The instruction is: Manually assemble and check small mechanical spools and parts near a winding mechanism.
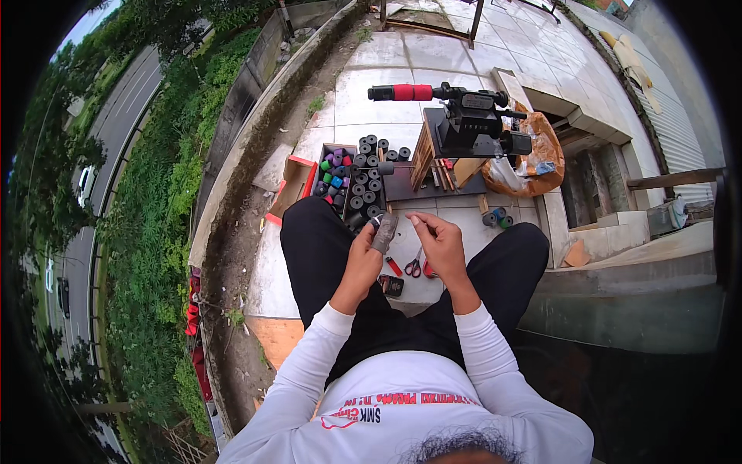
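Note:
Both my hands are raised together above my lap, their fingertips close to each other. My left hand (362,259) is closed around a small dark piece (376,221), mostly hidden by the fingers. A grey wrapping (384,233) shows along that hand's thumb side. My right hand (442,246) has its thumb and forefinger pinched; whatever is between them is too small to make out. Just past the left hand stand several black cylinders (371,185) with holes in their ends. An open box (338,176) of purple, green, red and black cylinders is beside them.
A black machine (471,116) with a red-gripped handle (412,93) stands ahead on a wooden stand. Right of it sits an orange plastic bag (533,158). Between my legs lie scissors (413,268), a red lighter-like piece (394,267) and a black pack (392,285). A low wall (224,178) runs along the left.

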`<state>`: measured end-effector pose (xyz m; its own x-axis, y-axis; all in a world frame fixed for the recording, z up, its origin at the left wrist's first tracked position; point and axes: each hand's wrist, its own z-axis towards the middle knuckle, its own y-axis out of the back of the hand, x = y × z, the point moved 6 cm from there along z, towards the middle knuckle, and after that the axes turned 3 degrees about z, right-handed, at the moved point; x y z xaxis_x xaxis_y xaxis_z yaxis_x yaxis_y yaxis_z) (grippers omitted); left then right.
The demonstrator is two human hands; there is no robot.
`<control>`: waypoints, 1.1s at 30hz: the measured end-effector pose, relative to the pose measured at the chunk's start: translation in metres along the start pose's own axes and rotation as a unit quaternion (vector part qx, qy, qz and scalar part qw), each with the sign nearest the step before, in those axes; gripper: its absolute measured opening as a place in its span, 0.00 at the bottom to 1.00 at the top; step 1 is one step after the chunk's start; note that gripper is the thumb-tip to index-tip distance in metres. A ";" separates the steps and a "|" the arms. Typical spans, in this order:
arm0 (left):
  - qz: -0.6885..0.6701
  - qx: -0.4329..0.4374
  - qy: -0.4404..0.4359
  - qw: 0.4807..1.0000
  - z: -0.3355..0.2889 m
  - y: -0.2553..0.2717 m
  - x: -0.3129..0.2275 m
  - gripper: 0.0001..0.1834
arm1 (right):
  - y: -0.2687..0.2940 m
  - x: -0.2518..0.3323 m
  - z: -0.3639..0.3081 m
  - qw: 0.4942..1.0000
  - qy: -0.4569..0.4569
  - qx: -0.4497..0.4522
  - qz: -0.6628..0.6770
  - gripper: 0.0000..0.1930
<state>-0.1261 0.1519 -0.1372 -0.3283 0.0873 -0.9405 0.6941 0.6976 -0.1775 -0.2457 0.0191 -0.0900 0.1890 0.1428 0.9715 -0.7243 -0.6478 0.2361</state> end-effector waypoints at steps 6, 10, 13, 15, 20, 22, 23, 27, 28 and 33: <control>-0.184 0.089 0.147 0.968 -0.025 -0.011 0.028 0.15 | -0.021 -0.031 -0.033 0.995 -0.012 0.100 -0.022 0.12; -0.091 0.081 0.115 0.986 -0.025 -0.005 0.042 0.11 | -0.025 -0.051 -0.050 0.988 -0.014 0.126 -0.086 0.12; -0.088 0.044 0.113 0.989 -0.024 0.000 0.037 0.15 | -0.025 -0.037 -0.057 0.987 -0.030 0.132 -0.092 0.12; -0.155 0.000 0.065 0.986 -0.024 0.001 0.021 0.12 | -0.026 -0.033 -0.063 0.982 -0.063 0.162 -0.080 0.12; -0.184 0.006 0.032 0.982 -0.024 0.010 0.007 0.10 | -0.029 -0.048 -0.067 0.990 -0.007 0.139 -0.036 0.12; -0.153 0.018 0.003 0.988 -0.025 0.014 0.000 0.10 | -0.029 -0.043 -0.067 0.987 -0.017 0.154 -0.029 0.13; -0.138 0.024 -0.010 0.990 -0.026 0.015 -0.003 0.11 | -0.028 -0.035 -0.065 0.984 -0.010 0.171 -0.053 0.15; 0.003 0.022 -0.048 0.999 -0.037 0.007 -0.016 0.12 | -0.013 -0.015 -0.055 0.992 0.102 0.074 0.000 0.21; 0.063 0.026 -0.080 0.994 -0.041 0.004 -0.024 0.13 | -0.009 -0.019 -0.051 0.995 0.055 0.079 0.026 0.21; 0.216 0.070 -0.155 0.961 -0.052 -0.008 -0.030 0.11 | -0.003 -0.039 -0.043 0.950 -0.090 0.105 0.279 0.24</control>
<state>-0.1553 0.1803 -0.0921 0.2023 0.1152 -0.9725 0.8098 0.5388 0.2323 -0.2791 0.0477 -0.1278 -0.0614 -0.3859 0.9205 -0.6000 -0.7228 -0.3430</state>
